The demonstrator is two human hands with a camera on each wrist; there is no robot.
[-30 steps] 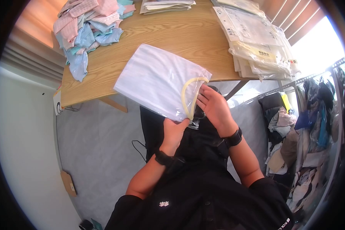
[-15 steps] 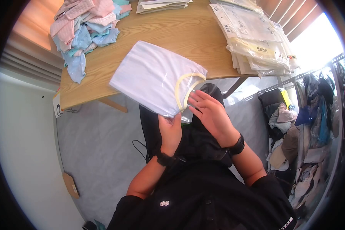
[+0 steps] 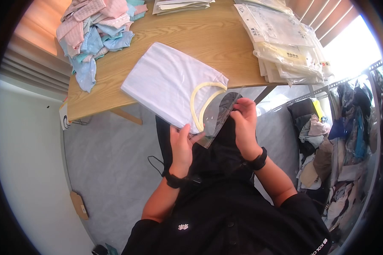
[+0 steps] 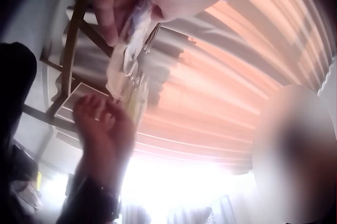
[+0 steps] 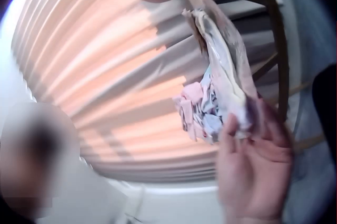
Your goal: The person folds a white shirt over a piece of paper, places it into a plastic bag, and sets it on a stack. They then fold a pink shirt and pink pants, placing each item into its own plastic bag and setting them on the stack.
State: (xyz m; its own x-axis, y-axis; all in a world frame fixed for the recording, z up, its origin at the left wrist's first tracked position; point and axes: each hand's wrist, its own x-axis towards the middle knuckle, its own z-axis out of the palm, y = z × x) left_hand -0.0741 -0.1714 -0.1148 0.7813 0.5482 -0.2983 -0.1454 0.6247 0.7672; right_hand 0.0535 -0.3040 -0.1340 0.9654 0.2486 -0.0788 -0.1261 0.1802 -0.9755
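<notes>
A folded white shirt (image 3: 166, 76) with a pale yellow collar band lies inside a clear plastic bag (image 3: 219, 114), tilted over the table's front edge. The bag's see-through mouth end sticks out past the collar toward my right side. My left hand (image 3: 181, 146) grips the lower corner by the collar, thumb on top and fingers underneath. At the far edge of the bag's mouth, my right hand (image 3: 246, 129) pinches the plastic with curled fingers. From the right wrist, the bagged shirt (image 5: 224, 58) shows edge-on between both hands, with the left hand (image 5: 258, 174) cupping its lower end.
Pink, blue and mint garments (image 3: 95, 34) are heaped at the table's back left. A stack of printed plastic bags (image 3: 285, 46) stands at the right, and more flat packs (image 3: 183, 5) lie at the back. Packed clothes (image 3: 349, 119) fill a rack on the right.
The bagged shirt has shifted a little left, and its clear mouth end is now spread out flat. My right hand went from straight fingers beside the collar to pinching the plastic edge.
</notes>
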